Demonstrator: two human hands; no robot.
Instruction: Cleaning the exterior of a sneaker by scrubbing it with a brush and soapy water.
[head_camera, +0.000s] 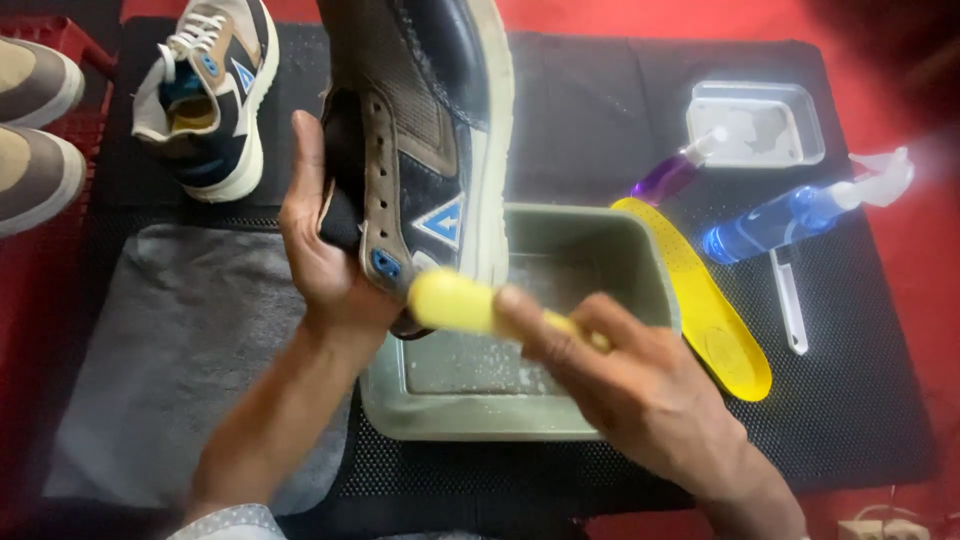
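A person's left hand (325, 255) grips a dark blue and brown sneaker (420, 140) from inside its opening, fingers closed around the collar, holding it tilted above a grey-green plastic basin (625, 265) at the centre of the frame. The sneaker's white sole edge faces 3 o'clock, and a blue triangle patch shows on its side.

The right hand (640, 390), entering from 5 o'clock, has its fingers wrapped tight around a yellow brush (450, 300), whose rounded end presses against the sneaker's lower side, just over the basin. Foamy droplets speckle the basin's floor.

A black mat (880, 400) covers the red worktop (925, 260). At 9 o'clock, a grey towel (170, 360) lies flat on the mat beside the basin. At 11 o'clock stands the matching second sneaker (210, 95), laced in white. At the far left edge, 2 tan shoes (35, 130) sit partly out of frame.

At 3 o'clock from the basin, a yellow insole (700, 300) lies touching the basin's rim. Beyond it rest a purple spray bottle (670, 175), a blue spray bottle (790, 215) with a white trigger, a small white-handled tool (790, 300) and, at 1 o'clock, a clear rectangular tray (755, 125).
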